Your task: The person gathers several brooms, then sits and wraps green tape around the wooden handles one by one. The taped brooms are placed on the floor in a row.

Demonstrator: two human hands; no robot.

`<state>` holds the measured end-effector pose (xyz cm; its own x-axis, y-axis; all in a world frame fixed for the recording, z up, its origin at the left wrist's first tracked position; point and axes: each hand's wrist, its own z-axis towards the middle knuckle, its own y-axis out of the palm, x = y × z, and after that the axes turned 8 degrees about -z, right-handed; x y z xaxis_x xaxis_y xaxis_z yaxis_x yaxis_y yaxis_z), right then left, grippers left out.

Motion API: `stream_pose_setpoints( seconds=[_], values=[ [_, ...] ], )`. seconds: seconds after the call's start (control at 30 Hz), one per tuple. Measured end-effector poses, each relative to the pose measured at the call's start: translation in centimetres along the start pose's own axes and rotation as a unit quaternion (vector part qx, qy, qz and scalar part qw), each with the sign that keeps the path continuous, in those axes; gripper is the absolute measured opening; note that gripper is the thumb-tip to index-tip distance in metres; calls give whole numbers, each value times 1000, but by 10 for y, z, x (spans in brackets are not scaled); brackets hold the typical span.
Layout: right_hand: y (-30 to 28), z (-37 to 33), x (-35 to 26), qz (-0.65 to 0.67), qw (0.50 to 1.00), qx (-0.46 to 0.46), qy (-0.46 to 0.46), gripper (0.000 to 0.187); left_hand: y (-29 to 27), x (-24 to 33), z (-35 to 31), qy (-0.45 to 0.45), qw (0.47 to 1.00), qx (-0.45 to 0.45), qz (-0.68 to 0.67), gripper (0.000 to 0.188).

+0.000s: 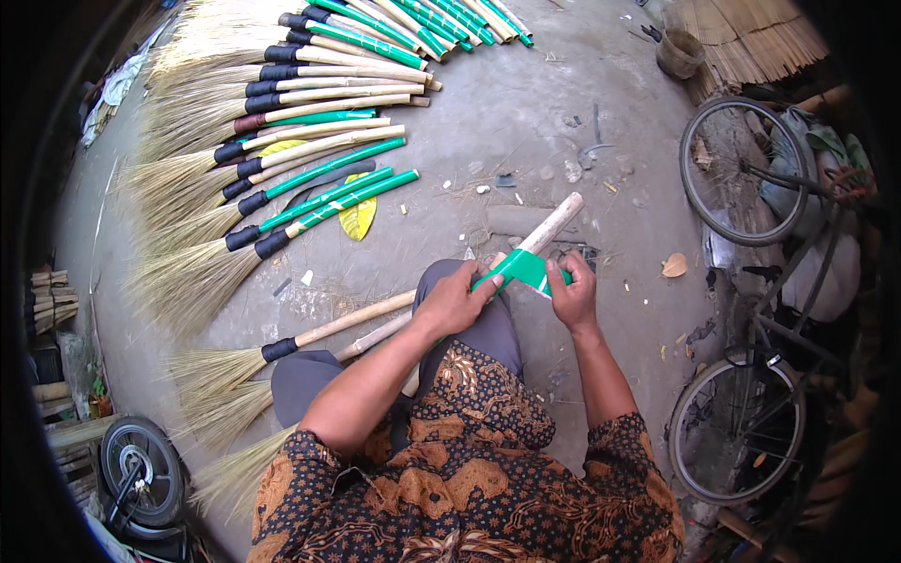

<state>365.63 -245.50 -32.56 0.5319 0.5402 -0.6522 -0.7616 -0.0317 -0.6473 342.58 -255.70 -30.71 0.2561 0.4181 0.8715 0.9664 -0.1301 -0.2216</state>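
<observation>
two bare hands: met over the person's lap, at the middle of the scene, with a green sheet stretched between them.
left hand (pixel 455 302): curled over the pale stick, its thumb pressed down on the green sheet.
right hand (pixel 574 293): pinched the right edge of the sheet between thumb and bent fingers.
green sheet (pixel 527 269): lay against the stick on its left, its flap reaching right to the pinching fingers.
pale stick (pixel 556 223): slanted far and right, its bare end free; how it ran on beneath the left hand could not be told.
far left: a row of brooms (pixel 347 93) lay fanned on the ground, some handles plain, others green.
yellow leaf (pixel 358 211): lay partly under a green handle.
near left: a plain-handled broom (pixel 347 321) lay beside the person's knee; a black wheel (pixel 141 469) stood beyond.
right: a bicycle stood with its far wheel (pixel 748 169) and near wheel (pixel 739 430) in view.
</observation>
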Motion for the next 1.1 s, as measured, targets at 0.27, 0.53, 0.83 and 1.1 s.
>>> stream_pose_setpoints(
  seconds=[0.27,0.53,0.83,1.1],
  values=[
    [-4,-2,10,-16,999,1,39,37,10,19,11,31,994,-6,100,50],
    [-14,-1,26,0,1000,26,7,33,-7,9,25,-79,945,-183,-258,47],
    [-9,-2,29,-9,999,17,34,39,21,16,26,116,986,79,92,53],
    [-11,-2,33,-18,998,22,49,37,24,23,31,13,995,-29,89,56]
  ],
)
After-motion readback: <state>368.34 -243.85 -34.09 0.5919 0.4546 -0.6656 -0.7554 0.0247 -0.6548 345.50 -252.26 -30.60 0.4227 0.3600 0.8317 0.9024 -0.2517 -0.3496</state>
